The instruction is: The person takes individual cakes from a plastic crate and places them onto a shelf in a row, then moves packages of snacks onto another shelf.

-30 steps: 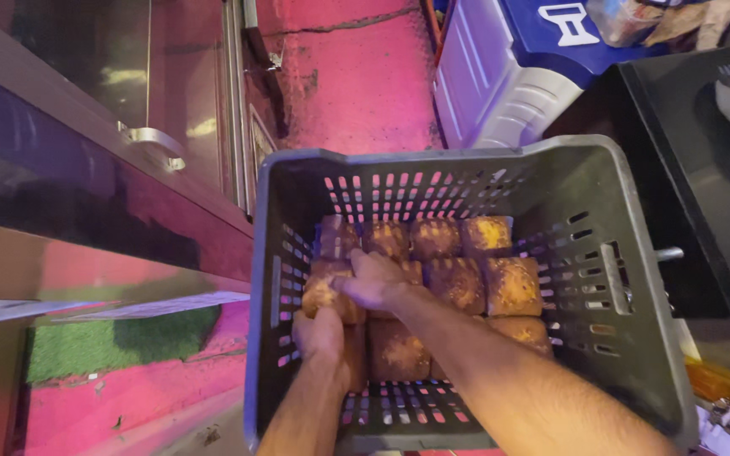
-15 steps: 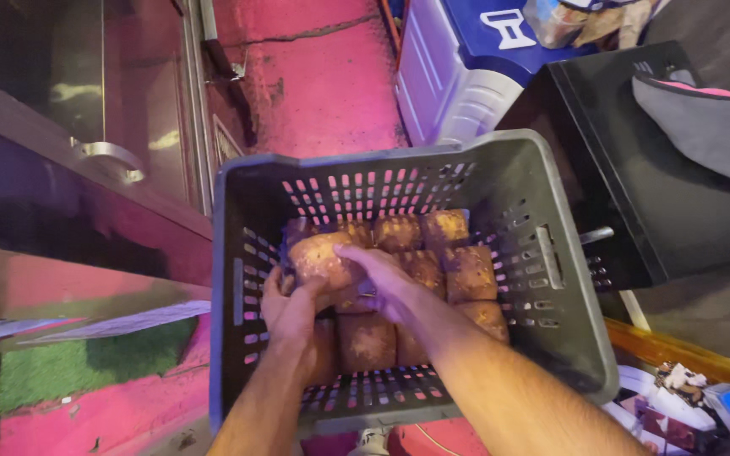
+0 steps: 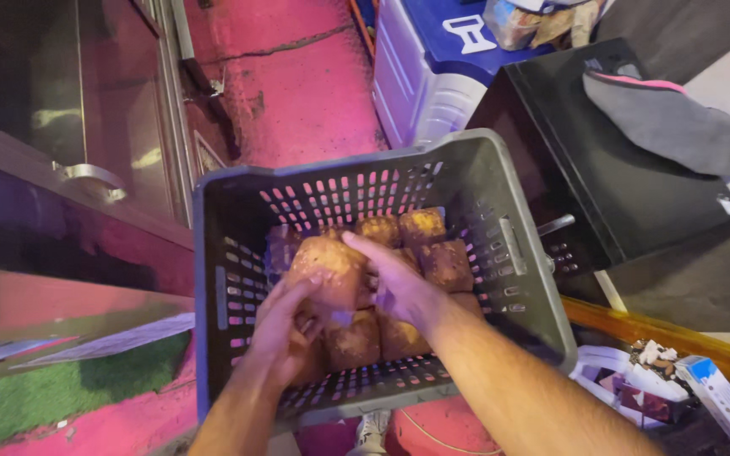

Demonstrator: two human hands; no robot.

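Right fingers (image 3: 365,247): curled over top and far side of the lifted brown block (image 3: 324,272); thumb hidden, pressing inward. Closed on it.
Left fingers (image 3: 291,295): spread, cupping block from near side and underneath. Closed on it too.
Right hand (image 3: 399,291): comes in from lower right, forearm crossing crate's near rim.
Left hand (image 3: 285,333): comes in from below, lower than right hand and a little nearer the block's underside.
Held block: brown, rough-surfaced, roughly cuboid, prob. wrapped in clear film (sheen visible; not certain). Sits between both hands, raised above the packed layer, left-centre of crate.
Key relation: block lies directly between the two sets of fingers, right on top/far face, left on bottom/near face. Long axis runs approx. near-to-far, tilted up toward far wall. Both hands touching; neither is free.
Remaining blocks (image 3: 420,245): same kind, packed side by side on crate floor, to the right of and beneath the held one; some touch the hands' undersides, cannot tell exactly.
Crate (image 3: 213,279): grey plastic, slotted walls, open top, tilted slightly.
Beyond crate, right: black box (image 3: 601,194) w/ grey cap (image 3: 665,118) on it, just beside crate's right wall.
Beyond crate, far: blue-and-white cooler (image 3: 433,67).
Left: dark cabinet w/ metal handle (image 3: 86,177); green mat (image 3: 61,393) on pink floor (image 3: 297,93).
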